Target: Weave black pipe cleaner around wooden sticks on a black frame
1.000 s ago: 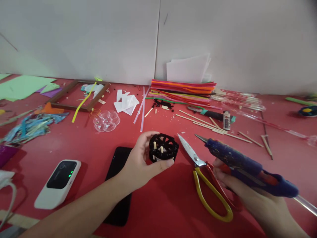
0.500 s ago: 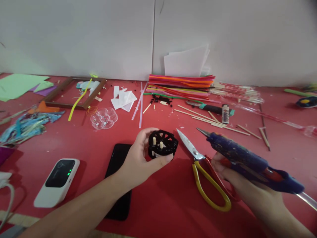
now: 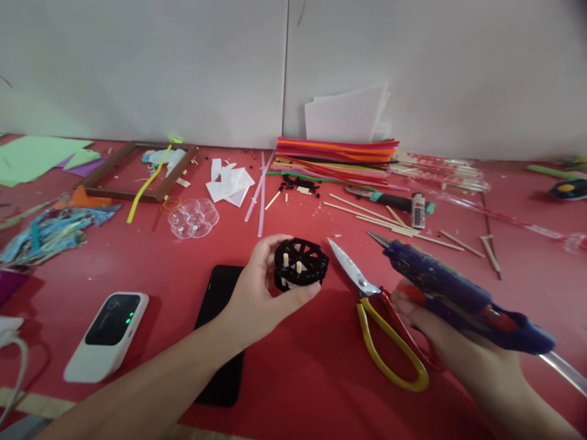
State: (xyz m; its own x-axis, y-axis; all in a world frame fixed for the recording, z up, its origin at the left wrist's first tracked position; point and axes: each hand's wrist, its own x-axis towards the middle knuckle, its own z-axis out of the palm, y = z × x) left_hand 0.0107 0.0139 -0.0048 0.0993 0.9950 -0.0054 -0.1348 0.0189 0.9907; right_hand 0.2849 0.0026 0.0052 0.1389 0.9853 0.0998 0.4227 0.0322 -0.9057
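Black wheel (image 3: 300,263): in the left hand, above the middle of the worktop (image 3: 316,373); spoked, with two short pale pegs (image 3: 299,267) standing up from its near part.
Left hand (image 3: 259,290): grasping the wheel from the left, thumb along the near side, the other fingers curled round the far left side and partly hidden.
Right hand (image 3: 458,342): wrapped round the handle of a dark blue glue gun (image 3: 440,281), which it holds at the right.
Glue gun: nozzle pointing left and far, well apart from the wheel; a clear glue stick (image 3: 565,373) pokes out of its back end.
Scissors (image 3: 362,285): on the worktop between wheel and glue gun, tips pointing far and left, one yellow handle and one red.
Phone (image 3: 220,287): dark, flat on the worktop, partly under the left forearm.
White device (image 3: 106,339): near left, two green lights showing.
Wooden sticks (image 3: 373,217): scattered at the far right, beyond the scissors.
Pipe cleaners (image 3: 337,153): a colourful bundle by the wall (image 3: 183,73).
Clear tray (image 3: 192,218): far left of the wheel, petal-shaped, with small bits in it.
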